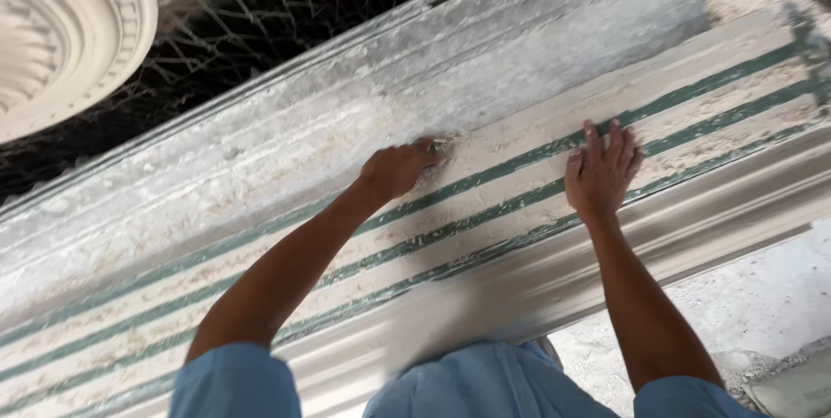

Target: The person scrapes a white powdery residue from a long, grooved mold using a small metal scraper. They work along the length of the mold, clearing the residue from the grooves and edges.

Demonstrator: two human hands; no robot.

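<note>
The long plaster cornice mould (485,210), striped green, runs diagonally across the bench, both ends cut off. The left hand (400,167) is closed on a fibrous wad (440,146), mostly hidden, at the far edge of the green-striped band. The right hand (602,174) lies open, flat on the stripes. A ceiling rosette (61,28) sits at the far-left corner.

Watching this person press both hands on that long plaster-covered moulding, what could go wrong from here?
The left hand is closed on a tuft of fibre at the upper edge of the long mould; tugging hard might tear it out of the plaster. The right hand lies flat on the green stripes, and uneven pressure could dent anything still soft. The round plaster rosette sits close by and might get knocked.
</note>
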